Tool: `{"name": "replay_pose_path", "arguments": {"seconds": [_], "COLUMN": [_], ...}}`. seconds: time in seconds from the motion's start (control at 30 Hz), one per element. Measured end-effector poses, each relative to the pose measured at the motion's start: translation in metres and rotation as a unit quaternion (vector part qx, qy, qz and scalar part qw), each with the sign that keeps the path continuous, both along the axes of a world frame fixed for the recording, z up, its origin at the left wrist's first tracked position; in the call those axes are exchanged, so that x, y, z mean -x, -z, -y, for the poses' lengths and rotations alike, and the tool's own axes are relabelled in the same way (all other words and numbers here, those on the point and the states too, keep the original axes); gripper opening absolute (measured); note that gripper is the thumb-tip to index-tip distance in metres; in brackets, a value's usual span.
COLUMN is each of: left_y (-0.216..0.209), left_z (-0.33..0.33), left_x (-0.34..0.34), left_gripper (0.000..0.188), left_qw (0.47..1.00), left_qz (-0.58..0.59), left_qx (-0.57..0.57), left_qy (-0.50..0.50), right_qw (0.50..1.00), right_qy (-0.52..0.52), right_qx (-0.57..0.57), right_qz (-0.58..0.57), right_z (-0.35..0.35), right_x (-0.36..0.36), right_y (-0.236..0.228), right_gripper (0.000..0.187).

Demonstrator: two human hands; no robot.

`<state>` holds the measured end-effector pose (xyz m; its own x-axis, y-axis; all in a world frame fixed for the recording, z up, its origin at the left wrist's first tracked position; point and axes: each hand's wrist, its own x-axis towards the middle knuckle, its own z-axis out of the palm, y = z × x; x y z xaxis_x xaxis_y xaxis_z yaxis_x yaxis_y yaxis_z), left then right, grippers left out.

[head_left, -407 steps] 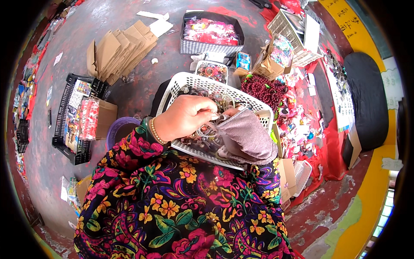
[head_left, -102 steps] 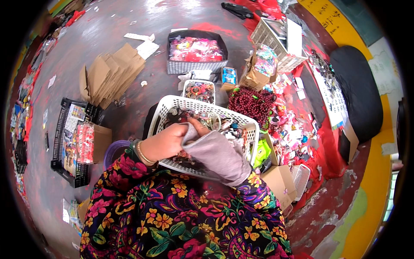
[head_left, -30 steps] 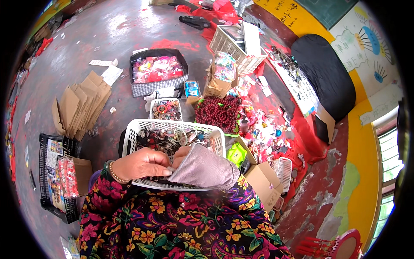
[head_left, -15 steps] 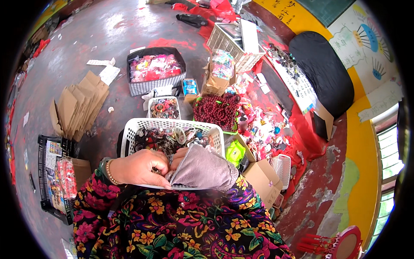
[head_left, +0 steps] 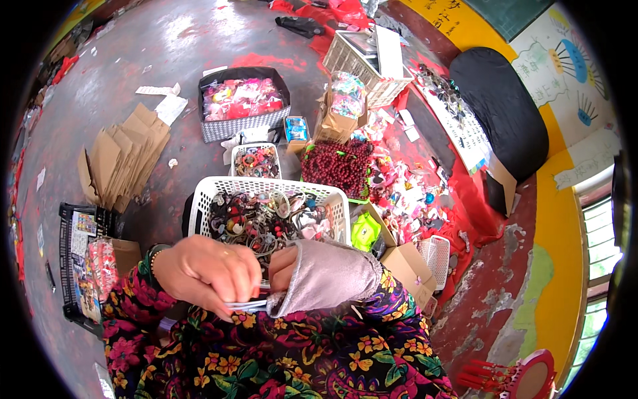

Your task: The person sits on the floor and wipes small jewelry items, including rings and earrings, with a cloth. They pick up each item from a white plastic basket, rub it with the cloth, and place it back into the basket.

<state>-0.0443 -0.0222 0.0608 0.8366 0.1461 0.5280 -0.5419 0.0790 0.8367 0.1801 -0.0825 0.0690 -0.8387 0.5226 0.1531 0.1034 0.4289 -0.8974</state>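
Pale strip point(head_left: 247, 306), thin and narrow, shows between the two hands, near the wearer's flowered garment point(head_left: 286, 359) and nearer than the big white basket point(head_left: 341, 218). From where I stand I can't make out quite what it is. Its left end is pinched between the thumb and fingers of the left hand point(head_left: 211, 271); the right hand point(head_left: 283, 267) has its fingers curled, half covered by a mauve-grey cloth point(head_left: 335, 278), and I can't tell whether they grip anything.

I'd judge the strip light, bendy and a little slippery, easy to lose among folds, so a fingertip pinch close to its end seems the surest hold. Looped bands point(head_left: 249, 219) lie tangled in the basket and would probably snag if tugged. Beyond it sits a smaller white basket point(head_left: 278, 158), with dark red beads point(head_left: 337, 167) to its right.
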Motion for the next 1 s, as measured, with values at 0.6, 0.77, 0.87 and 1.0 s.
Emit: {"name": "replay_pose_path", "arguments": {"seconds": [0.6,0.77,0.87,1.0], "left_y": [0.015,0.015,0.017,0.032], "left_z": [0.006,-0.005,-0.007,-0.001], "left_x": [-0.008,-0.009,-0.006,-0.007], "left_gripper": [0.019,0.023,0.021,0.014], "left_qw": [0.91,0.896,0.917,0.941], "left_qz": [-0.255,-0.251,-0.268,-0.221], "left_qx": [-0.151,-0.244,-0.167,0.055], "left_qy": [-0.29,-0.275,-0.244,-0.25], "right_qw": [0.97,0.97,0.956,0.955], "right_qy": [0.229,0.232,0.239,0.247], "right_qx": [-0.07,0.059,0.161,0.162], "right_qz": [-0.039,0.035,0.049,0.035], "right_z": [-0.008,-0.009,-0.007,-0.009], "right_x": [0.007,-0.001,-0.002,0.002], "right_y": [0.025,0.028,0.027,0.029], "right_gripper": [0.014,0.013,0.023,0.011]}}
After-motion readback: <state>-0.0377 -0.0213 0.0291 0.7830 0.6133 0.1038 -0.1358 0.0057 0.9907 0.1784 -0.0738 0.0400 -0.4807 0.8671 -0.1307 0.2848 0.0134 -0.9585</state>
